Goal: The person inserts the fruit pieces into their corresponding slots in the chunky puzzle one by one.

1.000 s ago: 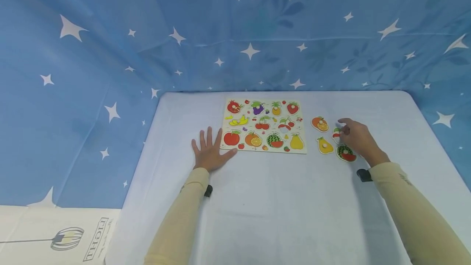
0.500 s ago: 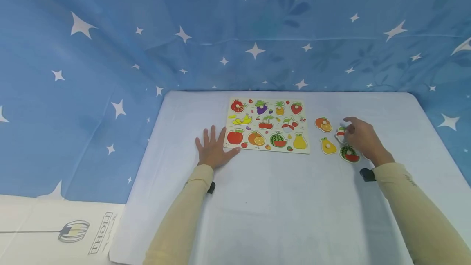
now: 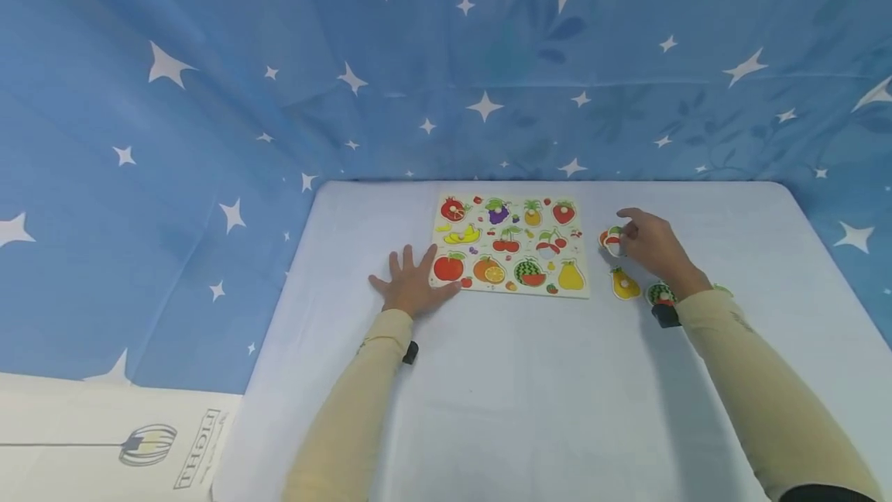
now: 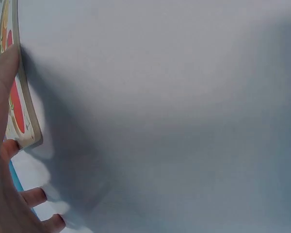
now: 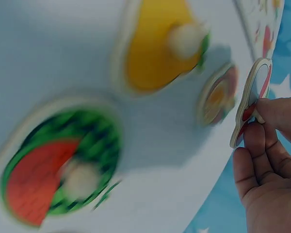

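Observation:
My right hand (image 3: 658, 250) pinches a red-and-white fruit puzzle piece (image 3: 613, 240), lifted off the table. In the right wrist view this wooden piece (image 5: 252, 99) stands on edge between thumb and fingers. Behind it lies a blurred orange piece (image 5: 219, 94), mostly covered in the head view. My left hand (image 3: 411, 285) lies spread at the lower left corner of the fruit puzzle board (image 3: 512, 290). In the left wrist view, its thumb (image 4: 5, 70) rests over the edge of the board (image 4: 31, 116), and one fingertip is at the corner.
A pear piece (image 3: 624, 283) with a knob lies right of the board. The watermelon piece (image 3: 660, 294) sits partly under the right wrist, and a green-edged piece (image 3: 722, 288) peeks out behind the sleeve. A blue starred cloth (image 3: 488, 60) hangs behind the white table (image 3: 523, 409).
My right hand has raised the red-and-white puzzle piece from the table and carried it left, over the orange piece. The left hand stays at the board's corner.

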Demonstrator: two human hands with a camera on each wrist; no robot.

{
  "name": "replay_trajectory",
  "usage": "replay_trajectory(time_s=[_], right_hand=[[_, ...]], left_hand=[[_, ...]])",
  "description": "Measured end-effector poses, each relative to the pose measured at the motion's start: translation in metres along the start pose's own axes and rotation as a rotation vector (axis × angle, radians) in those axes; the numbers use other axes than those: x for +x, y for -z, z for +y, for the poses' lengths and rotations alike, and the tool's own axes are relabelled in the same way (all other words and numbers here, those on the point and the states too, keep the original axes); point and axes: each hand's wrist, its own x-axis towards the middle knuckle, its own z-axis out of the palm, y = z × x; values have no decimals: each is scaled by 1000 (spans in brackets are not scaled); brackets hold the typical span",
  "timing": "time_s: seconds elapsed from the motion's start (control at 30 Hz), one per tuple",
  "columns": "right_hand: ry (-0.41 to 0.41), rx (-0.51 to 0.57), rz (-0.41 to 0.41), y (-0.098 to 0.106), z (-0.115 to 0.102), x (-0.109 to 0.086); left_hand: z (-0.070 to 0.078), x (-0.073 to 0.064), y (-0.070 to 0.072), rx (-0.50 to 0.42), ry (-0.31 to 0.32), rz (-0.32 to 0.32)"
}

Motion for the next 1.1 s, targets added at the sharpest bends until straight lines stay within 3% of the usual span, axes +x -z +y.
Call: replay_trajectory(time_s=[0.3, 0.63, 1.1], right_hand=[[61, 12, -24, -27, -39, 26], [157, 19, -88, -58, -64, 44], [68, -23, -131, -79, -76, 45]], left_hand=[[4, -3, -1, -26, 56, -8], [12, -6, 14, -39, 67, -22], [14, -5, 15, -41, 75, -13]])
